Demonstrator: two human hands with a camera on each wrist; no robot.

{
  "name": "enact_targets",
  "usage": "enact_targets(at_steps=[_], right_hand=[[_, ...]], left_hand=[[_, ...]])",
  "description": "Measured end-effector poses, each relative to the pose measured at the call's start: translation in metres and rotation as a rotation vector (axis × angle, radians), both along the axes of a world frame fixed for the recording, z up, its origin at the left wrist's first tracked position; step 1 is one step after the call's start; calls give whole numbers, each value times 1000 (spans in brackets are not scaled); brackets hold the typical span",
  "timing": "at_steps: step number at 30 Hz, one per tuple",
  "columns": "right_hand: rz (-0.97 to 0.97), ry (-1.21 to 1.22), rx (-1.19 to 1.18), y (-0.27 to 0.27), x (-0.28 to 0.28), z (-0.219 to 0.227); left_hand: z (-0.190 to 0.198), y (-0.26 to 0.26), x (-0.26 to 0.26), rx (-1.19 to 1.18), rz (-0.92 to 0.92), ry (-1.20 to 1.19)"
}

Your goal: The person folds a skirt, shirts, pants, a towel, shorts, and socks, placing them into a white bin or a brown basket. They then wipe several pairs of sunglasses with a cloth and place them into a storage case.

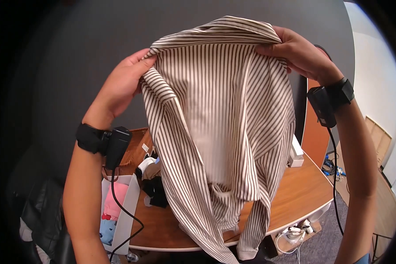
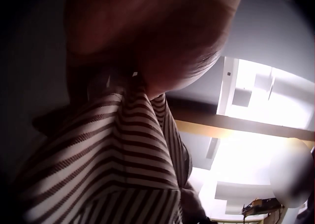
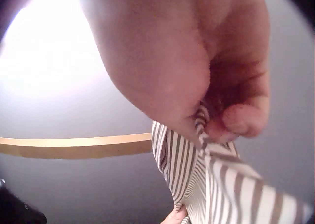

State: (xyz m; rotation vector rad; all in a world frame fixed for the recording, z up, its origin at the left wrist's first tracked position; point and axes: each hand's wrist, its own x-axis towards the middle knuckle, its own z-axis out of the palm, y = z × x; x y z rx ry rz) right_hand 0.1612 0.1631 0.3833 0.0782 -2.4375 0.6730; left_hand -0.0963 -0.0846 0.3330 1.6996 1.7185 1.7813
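A brown-and-white striped shirt (image 1: 268,105) hangs open-fronted between both hands, raised above the table. My left hand (image 1: 126,79) pinches its upper left part, thumb on the near side. At the upper right, my right hand (image 1: 301,53) grips the cloth between thumb and fingers. Both sleeves dangle, their lower ends reaching past the table's front edge in the head view. Up close in the left wrist view, the striped cloth (image 2: 142,155) runs down from under the hand. A gathered fold of the shirt (image 3: 231,179) comes out of the curled fingers in the right wrist view.
Below is a wooden table (image 1: 295,189). A white box (image 1: 130,211) with pink and blue folded cloth stands at its left, beside dark clothing (image 1: 155,191) and a brown open case (image 1: 136,147). A small white box (image 1: 296,158) sits at right; a power strip (image 1: 295,237) lies below.
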Motion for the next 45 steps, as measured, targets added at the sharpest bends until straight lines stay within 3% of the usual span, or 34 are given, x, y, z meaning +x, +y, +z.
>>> enact_targets(at_steps=[4, 6, 8, 12, 14, 19, 20, 22, 24, 26, 28, 30, 31, 32, 35, 36, 38, 40, 42, 43, 45], right_hand=[[138, 198, -81, -17, -2, 10], [104, 260, -77, -29, -7, 10], [196, 150, -114, -24, -13, 9], [26, 135, -27, -22, -5, -3], [-15, 118, -4, -21, 0, -9], [-151, 82, 157, -6, 4, -20], [-154, 80, 153, -3, 3, -24], [-208, 84, -81, 2, 6, -33], [-161, 98, -213, 1, 14, -38], [28, 95, -521, 6, 15, -42], [23, 87, -595, 14, 12, -42], [168, 108, -774, 17, 10, -42], [298, 37, -810, 19, -10, -42], [288, 36, -811, 21, -14, -41], [416, 201, -894, 14, -30, -38], [408, 203, -892, 8, -34, -38], [372, 434, -854, -14, -40, -37], [463, 425, -806, 4, -45, -30], [493, 419, -703, 8, -49, -25], [476, 450, -704, 5, -50, -24], [546, 409, -699, 8, -51, -21]], left_hand=[[0, 7, 3, 134, 7, 22], [-15, 18, -4, 137, -25, 54], [-45, 27, 4, -49, 77, 143], [-90, 59, -16, -120, 131, 138], [-85, 58, -24, -26, 168, 199], [-74, 47, -38, -121, 301, 363], [-74, 47, -36, -195, 325, 330], [-75, 48, -28, -276, 348, 296], [-78, 49, -14, -293, 241, 184], [-78, 49, -11, -335, 218, 194], [-80, 46, -4, -282, 70, 148], [-75, 40, 18, -233, -11, 109], [-82, 40, 10, -188, -93, 50], [-85, 41, 11, -189, -102, 46], [-93, 42, 18, -93, -187, 85], [-96, 40, 28, -91, -195, 84], [-101, 34, 52, 78, -271, -49], [-108, 32, 55, 66, -204, 29], [-127, 39, 54, 318, -11, 470], [-133, 36, 59, 276, -85, 418], [-137, 25, 61, 95, 8, 467]])
